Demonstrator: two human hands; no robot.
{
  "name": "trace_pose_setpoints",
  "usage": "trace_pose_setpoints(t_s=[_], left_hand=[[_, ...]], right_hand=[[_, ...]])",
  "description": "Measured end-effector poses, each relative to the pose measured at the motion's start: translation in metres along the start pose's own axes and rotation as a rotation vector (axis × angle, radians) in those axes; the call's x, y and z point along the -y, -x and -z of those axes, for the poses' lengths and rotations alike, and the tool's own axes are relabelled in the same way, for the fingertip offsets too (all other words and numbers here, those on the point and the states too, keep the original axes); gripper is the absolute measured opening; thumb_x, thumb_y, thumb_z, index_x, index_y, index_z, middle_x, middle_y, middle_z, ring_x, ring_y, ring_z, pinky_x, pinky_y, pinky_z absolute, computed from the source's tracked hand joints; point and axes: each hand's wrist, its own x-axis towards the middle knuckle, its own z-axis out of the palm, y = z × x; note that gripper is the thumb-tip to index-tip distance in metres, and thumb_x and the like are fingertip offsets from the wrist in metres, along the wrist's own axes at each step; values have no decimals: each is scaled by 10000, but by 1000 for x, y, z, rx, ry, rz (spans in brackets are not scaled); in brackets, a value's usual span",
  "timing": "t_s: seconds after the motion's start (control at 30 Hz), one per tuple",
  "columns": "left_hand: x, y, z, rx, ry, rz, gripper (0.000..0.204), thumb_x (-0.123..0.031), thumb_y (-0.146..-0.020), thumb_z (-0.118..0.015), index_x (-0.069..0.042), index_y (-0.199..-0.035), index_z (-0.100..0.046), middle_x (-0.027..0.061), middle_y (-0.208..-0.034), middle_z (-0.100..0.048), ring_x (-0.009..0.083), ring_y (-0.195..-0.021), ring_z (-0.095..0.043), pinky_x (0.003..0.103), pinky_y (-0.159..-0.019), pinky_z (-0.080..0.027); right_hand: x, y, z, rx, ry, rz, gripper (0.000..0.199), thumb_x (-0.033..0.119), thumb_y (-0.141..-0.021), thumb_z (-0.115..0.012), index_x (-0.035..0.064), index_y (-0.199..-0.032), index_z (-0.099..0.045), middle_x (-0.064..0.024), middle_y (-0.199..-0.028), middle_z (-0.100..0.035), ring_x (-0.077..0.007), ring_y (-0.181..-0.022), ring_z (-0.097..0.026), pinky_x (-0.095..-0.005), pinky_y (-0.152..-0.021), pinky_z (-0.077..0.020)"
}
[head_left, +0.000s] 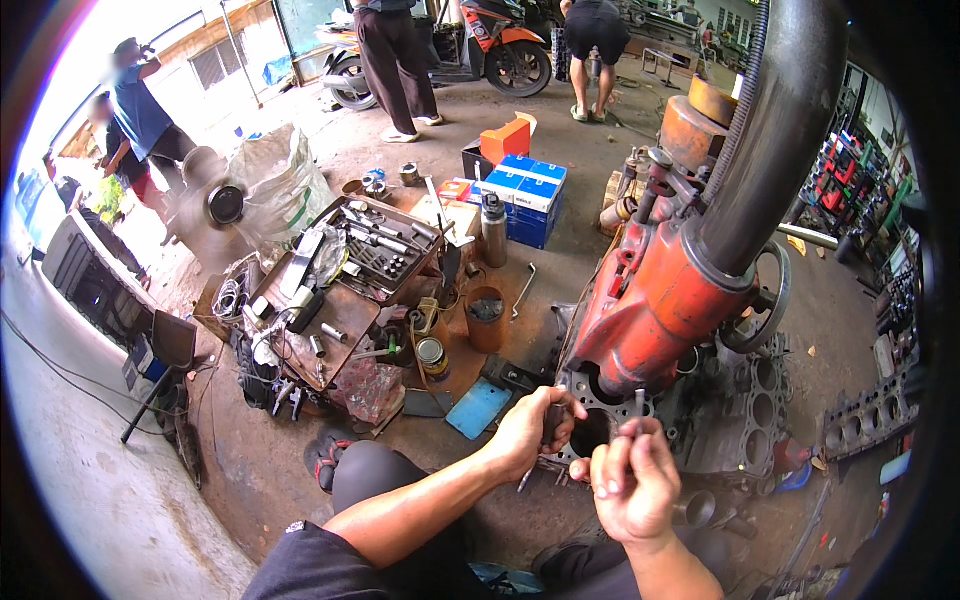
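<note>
Sprawling tool clutter [375, 250] covers the stained workshop floor [260, 470].

A tray of sockets [385, 250] lies centre-left, blue boxes [530, 195] stand above centre, and a motorbike [490, 50] is parked at top.

An orange-red machine [655, 300] stands at right. Far off sit blue boxes [530, 190] and an orange box [505, 138]; nearer left, a light-blue pad [478, 408].

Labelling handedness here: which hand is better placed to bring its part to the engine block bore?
Probably left. The left hand grips a dark tool right over the engine block bore, its fingers at the rim. The right hand holds a small metal pin upright, nearer the body.
</note>
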Motion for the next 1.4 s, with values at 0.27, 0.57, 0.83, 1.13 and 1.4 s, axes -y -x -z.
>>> trace_pose_setpoints(t_s=[0.27, 0.57, 0.83, 1.13, 1.4], left_hand=[[2, 2, -3, -43, -25, -20, 402, -344, -1002, -375, -31, -895, -604, -23, -593, -436, 96, -524, -400, 254, -497, -314], [-8, 11, 2, 5, -66, -99, 420, -367, -1003, -368, -34, -894, -600, -18, -595, -412, 101, -543, -393, 258, -514, -303], [-13, 18, -1, 4, -97, -95, 432, -386, -1013, -360, -43, -901, -597, -22, -596, -412, 100, -542, -384, 259, -520, -289], [-14, 19, 0, 30, -113, -109, 425, -377, -1023, -352, -45, -915, -595, -21, -602, -426, 94, -546, -384, 258, -511, -287], [-12, 19, -2, 9, -136, -130, 430, -368, -1022, -361, -27, -909, -598, -18, -598, -421, 97, -546, -393, 260, -509, -293]], right_hand=[[51, 19, -115, 249, -469, -155, 336, 301, -1080, -387, 66, -1312, -447, 1, -625, -542, -115, -521, -506, -503, -760, -555], [59, 26, -180, 391, -707, -136, 255, 256, -1089, -322, 70, -1253, -383, -16, -495, -390, -120, -421, -337, -766, -865, -437], [49, 29, -179, 455, -621, -25, 203, 155, -1052, -346, 76, -1235, -383, -45, -501, -417, -132, -414, -313, -701, -762, -492], [51, 30, -178, 498, -593, -55, 251, 74, -985, -391, 65, -1236, -389, -65, -495, -428, -135, -392, -303, -704, -756, -503], [41, 35, -179, 361, -586, 51, 218, 238, -1082, -373, 77, -1227, -397, -85, -523, -466, -151, -442, -374, -697, -756, -520]])
